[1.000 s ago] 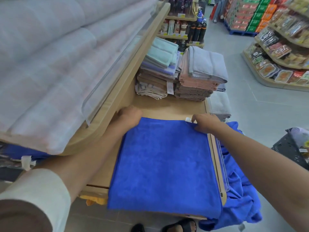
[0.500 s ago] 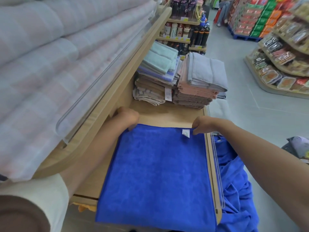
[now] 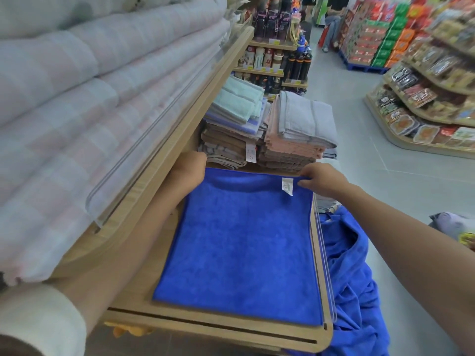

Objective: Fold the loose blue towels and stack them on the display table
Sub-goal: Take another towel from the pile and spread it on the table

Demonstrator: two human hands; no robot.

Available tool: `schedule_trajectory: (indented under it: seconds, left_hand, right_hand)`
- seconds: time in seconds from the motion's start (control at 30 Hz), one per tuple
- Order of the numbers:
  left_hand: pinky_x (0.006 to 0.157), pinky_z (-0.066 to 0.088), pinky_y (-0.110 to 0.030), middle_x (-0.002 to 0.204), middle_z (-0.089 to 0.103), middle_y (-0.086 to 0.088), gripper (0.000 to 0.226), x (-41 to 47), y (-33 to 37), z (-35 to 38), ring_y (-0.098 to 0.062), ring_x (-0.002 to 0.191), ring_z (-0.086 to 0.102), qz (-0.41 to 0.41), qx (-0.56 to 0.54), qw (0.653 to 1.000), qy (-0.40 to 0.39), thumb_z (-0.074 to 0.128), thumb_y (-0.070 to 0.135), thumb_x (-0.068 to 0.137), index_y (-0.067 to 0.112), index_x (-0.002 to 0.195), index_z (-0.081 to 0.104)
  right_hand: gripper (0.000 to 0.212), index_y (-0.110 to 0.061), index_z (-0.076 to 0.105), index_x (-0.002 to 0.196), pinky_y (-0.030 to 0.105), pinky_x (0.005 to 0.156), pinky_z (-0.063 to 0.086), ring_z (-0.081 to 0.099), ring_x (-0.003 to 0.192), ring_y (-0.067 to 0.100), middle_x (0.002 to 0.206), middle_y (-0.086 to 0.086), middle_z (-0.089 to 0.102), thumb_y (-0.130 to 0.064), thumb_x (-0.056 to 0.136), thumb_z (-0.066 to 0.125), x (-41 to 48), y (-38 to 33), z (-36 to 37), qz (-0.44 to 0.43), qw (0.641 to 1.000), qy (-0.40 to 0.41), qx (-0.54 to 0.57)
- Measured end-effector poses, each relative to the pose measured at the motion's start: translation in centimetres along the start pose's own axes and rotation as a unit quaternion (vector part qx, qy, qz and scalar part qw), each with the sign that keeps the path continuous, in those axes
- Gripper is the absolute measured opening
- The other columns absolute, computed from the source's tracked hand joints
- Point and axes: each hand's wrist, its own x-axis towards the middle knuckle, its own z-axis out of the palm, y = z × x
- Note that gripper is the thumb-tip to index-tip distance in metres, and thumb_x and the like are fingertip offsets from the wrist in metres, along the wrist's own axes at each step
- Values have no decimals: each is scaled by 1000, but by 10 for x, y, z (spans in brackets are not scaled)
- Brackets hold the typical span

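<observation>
A folded blue towel [image 3: 244,247] lies flat on the wooden display table [image 3: 221,327], its white label near the far right corner. My left hand [image 3: 189,170] grips the towel's far left corner. My right hand [image 3: 322,179] pinches the far right corner beside the label. The far edge is slightly lifted and rumpled between my hands. A heap of loose blue towels [image 3: 352,278] hangs off the table's right side, partly hidden by my right arm.
Stacks of folded towels, mint and brown [image 3: 231,127], grey and pink [image 3: 298,132], stand just beyond my hands. An upper shelf with pale plaid bedding [image 3: 84,111] overhangs on the left. A clear rail [image 3: 326,265] runs along the table's right edge. Grocery shelves [image 3: 431,98] line the aisle.
Both hands have slid the blue towel away from me, further onto the table. Its near edge, which hung over the front, now lies on the tabletop. The label has flipped into view.
</observation>
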Motion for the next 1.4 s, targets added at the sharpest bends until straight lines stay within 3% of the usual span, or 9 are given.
schedule_trajectory:
  seconds: [0.17, 0.43, 0.6, 0.77, 0.9, 1.0, 1.1, 1.23, 1.4]
  left_hand:
    - [51, 29, -17, 94, 65, -15, 12, -50, -8, -23, -21, 77, 49, 22, -191, 979, 72, 55, 1, 95, 0, 102, 65]
    - [68, 36, -16, 77, 60, -13, 21, -139, -48, -24, -12, 78, 56, 173, -374, 909, 61, 59, -21, 85, -1, 87, 65]
    - [72, 36, -7, 90, 66, 15, 11, -193, -85, 13, 2, 81, 54, 228, -241, 940, 76, 75, 17, 88, 23, 97, 73]
    - [70, 52, -29, 110, 68, 22, 16, -228, -90, 59, -6, 97, 67, 247, -162, 955, -4, 71, 39, 91, 39, 106, 73]
    - [64, 50, -26, 110, 66, 26, 15, -243, -98, 85, 0, 91, 67, 260, -170, 950, -14, 67, 45, 92, 43, 107, 71]
    - [60, 44, -16, 106, 63, 32, 27, -250, -102, 86, 7, 86, 63, 267, -172, 948, -13, 54, 64, 91, 46, 104, 69]
    - [59, 45, -20, 97, 64, 30, 27, -239, -85, 80, 5, 88, 59, 241, -182, 951, 59, 49, 62, 93, 43, 97, 68]
    - [98, 48, -37, 126, 65, 8, 32, -203, -12, 82, -18, 120, 54, 189, -224, 952, 81, 50, 29, 99, 26, 127, 66]
    - [127, 4, -46, 170, 10, 3, 61, -190, 24, 122, -16, 157, 1, 118, -96, 988, -41, 23, 44, 107, 17, 162, 14]
  right_hand:
    - [10, -30, 71, 86, 31, 74, 49, 64, 80, 10, 82, -13, 68, -20, 88, 74, -50, -1, -12, -21, 993, 60, 101]
    - [17, -29, 75, 88, 16, 71, 48, 66, 77, 5, 77, -15, 71, -13, 86, 79, -178, -16, -5, -53, 977, 119, 170]
    - [14, -26, 75, 88, 35, 65, 53, 63, 69, 9, 75, -16, 66, -19, 81, 85, -247, -30, 37, -95, 984, 133, 72]
    - [23, -33, 77, 85, 37, 66, 47, 66, 76, 19, 78, -18, 70, -24, 70, 92, -289, -39, 89, -85, 986, 124, -75]
    - [20, -33, 78, 81, 39, 63, 49, 65, 76, 21, 79, -19, 70, -25, 69, 92, -302, -40, 105, -80, 983, 127, -104]
    - [6, -35, 76, 80, 37, 69, 45, 62, 80, 18, 81, -21, 68, -40, 80, 74, -305, -40, 105, -80, 984, 121, -107]
    - [31, -36, 76, 91, 35, 77, 47, 58, 86, 11, 93, -21, 70, -54, 90, 50, -288, -57, 103, -68, 990, 106, -58]
    - [42, -22, 60, 139, 36, 107, 44, 52, 129, 17, 140, -5, 60, -39, 102, 53, -220, -122, 126, -74, 992, 81, 70]
    - [61, -7, 26, 160, 37, 125, 19, 21, 155, 23, 168, 8, 25, -35, 108, 39, -165, -177, 170, -39, 995, 71, 53]
